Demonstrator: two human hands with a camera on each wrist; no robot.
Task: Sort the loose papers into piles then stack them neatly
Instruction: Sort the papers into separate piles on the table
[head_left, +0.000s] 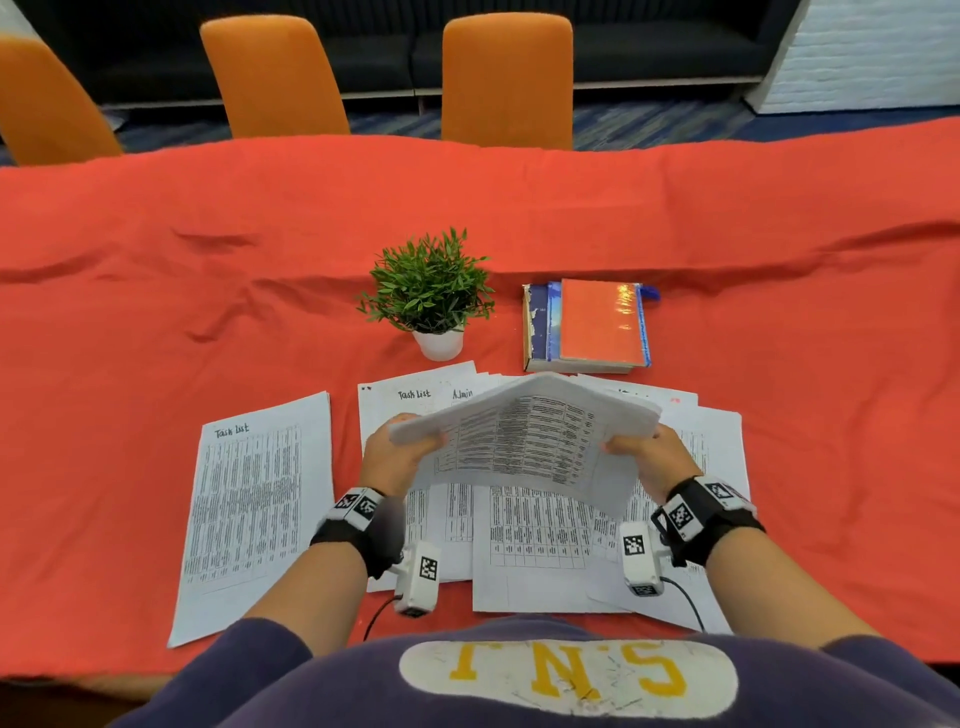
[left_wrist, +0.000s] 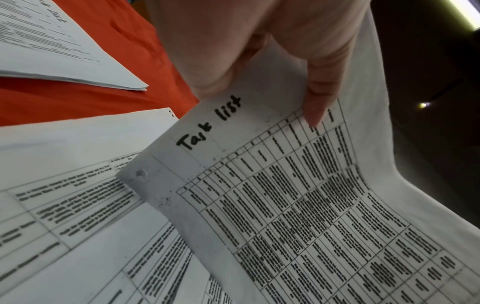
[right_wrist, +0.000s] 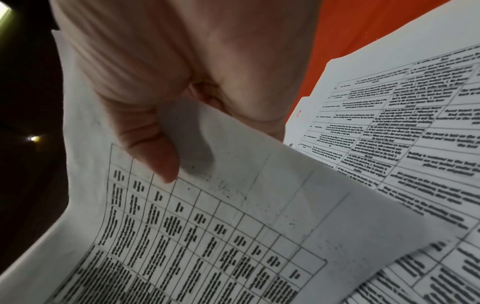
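I hold a bent sheaf of printed table sheets (head_left: 524, 436) above the table, arched in the middle. My left hand (head_left: 402, 449) pinches its left end, thumb on the page headed "Task list" (left_wrist: 285, 185). My right hand (head_left: 644, 454) pinches the right end, thumb on the printed grid (right_wrist: 207, 226). Under them lie loose overlapping sheets (head_left: 535, 551) on the red cloth. A separate "Task list" pile (head_left: 254, 509) lies to the left.
A potted green plant (head_left: 431, 291) and a stack of books (head_left: 587, 327) stand just behind the papers. The red tablecloth (head_left: 156, 312) covers the table. Orange chairs (head_left: 506, 78) line the far side.
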